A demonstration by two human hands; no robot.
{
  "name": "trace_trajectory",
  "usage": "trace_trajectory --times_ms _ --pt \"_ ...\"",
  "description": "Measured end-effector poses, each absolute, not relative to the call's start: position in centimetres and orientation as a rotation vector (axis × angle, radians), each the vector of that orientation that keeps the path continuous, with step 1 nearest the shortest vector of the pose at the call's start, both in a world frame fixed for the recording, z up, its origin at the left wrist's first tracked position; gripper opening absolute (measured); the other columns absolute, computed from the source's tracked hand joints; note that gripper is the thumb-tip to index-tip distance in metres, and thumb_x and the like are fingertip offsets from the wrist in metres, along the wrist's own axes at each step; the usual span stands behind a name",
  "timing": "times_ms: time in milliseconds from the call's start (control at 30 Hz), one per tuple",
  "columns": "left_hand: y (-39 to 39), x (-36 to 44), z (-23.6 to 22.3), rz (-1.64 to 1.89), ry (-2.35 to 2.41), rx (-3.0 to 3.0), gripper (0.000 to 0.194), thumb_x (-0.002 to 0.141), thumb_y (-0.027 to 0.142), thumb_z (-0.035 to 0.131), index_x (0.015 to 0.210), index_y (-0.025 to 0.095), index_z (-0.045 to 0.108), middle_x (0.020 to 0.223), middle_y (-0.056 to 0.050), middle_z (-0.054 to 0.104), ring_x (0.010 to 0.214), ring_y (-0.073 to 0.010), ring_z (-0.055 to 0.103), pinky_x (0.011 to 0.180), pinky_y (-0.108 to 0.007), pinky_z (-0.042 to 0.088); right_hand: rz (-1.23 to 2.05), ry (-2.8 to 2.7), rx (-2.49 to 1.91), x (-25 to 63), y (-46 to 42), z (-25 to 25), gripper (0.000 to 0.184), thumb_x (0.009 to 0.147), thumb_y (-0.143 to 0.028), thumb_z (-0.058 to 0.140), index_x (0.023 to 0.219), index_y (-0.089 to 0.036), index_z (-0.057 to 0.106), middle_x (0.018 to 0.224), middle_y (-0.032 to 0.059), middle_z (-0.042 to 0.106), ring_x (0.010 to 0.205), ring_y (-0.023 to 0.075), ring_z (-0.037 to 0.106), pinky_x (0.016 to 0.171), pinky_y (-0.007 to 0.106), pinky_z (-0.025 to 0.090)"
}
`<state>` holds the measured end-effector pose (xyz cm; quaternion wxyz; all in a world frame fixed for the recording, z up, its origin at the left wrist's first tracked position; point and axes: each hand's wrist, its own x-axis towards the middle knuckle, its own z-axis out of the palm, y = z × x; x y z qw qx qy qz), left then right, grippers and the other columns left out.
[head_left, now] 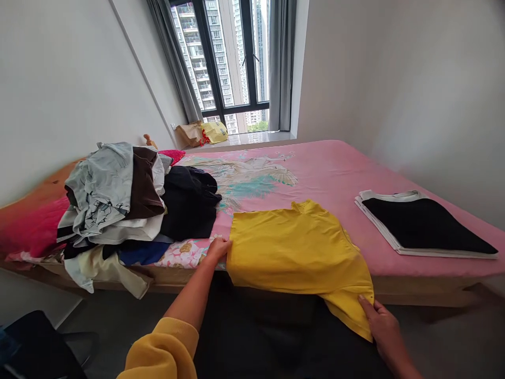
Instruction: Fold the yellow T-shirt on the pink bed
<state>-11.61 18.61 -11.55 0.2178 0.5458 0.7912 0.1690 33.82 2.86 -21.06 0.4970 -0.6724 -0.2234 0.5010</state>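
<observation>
A yellow T-shirt (284, 247) lies sideways across the near edge of the bed, its collar pointing away and one sleeve hanging over the front. At its left end, my left hand (218, 249) pinches the hem. My right hand (382, 323) grips the edge of the hanging sleeve, thumb on top and the other fingers behind the cloth. Between the two hands the fabric is spread fairly flat, with light wrinkles near the shoulder.
A loose heap of clothes (106, 195) covers the bed's left side, with black garments (189, 200) beside it. Folded shirts (422, 223) lie stacked at the right on the pink bedsheet (327, 168). Bags (215, 131) rest on the windowsill. A dark chair (37, 347) stands lower left.
</observation>
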Motion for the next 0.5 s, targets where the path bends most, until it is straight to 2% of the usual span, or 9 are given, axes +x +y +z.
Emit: trace_trajectory --times_ms 233,367,500 --pt "22.5 -11.7 -11.5 0.483 2.206 1.485 0.036 0.08 0.045 0.055 0.06 0.015 0.056 0.051 0.005 0.049 0.049 -0.0092 0.045 0.051 -0.023 0.033 1.169 -0.613 -1.681 33.6 3.1 -21.3 0.049 0.058 -0.053 0.066 0.091 -0.016 0.066 0.076 0.0056 0.069 0.076 0.0259 0.064 0.057 0.028 0.051" --pt "23.2 -12.0 -11.3 0.518 2.206 1.485 0.03 0.075 0.04 0.059 0.058 0.015 0.057 0.05 0.004 0.05 0.051 -0.0107 0.047 0.05 -0.023 0.03 1.221 -0.544 -1.694 33.5 3.3 -21.6 0.055 0.056 -0.057 0.065 0.094 -0.017 0.064 0.079 0.0064 0.069 0.079 0.0267 0.064 0.059 0.029 0.052" --pt "24.0 -11.9 -11.2 0.547 2.204 1.462 0.029 0.07 0.042 0.061 0.057 0.017 0.059 0.049 0.002 0.054 0.055 -0.0144 0.053 0.049 -0.024 0.028 1.267 -0.492 -1.754 33.1 3.7 -20.9 0.061 0.054 -0.059 0.065 0.098 -0.017 0.06 0.085 0.0072 0.069 0.083 0.0272 0.064 0.062 0.029 0.051"
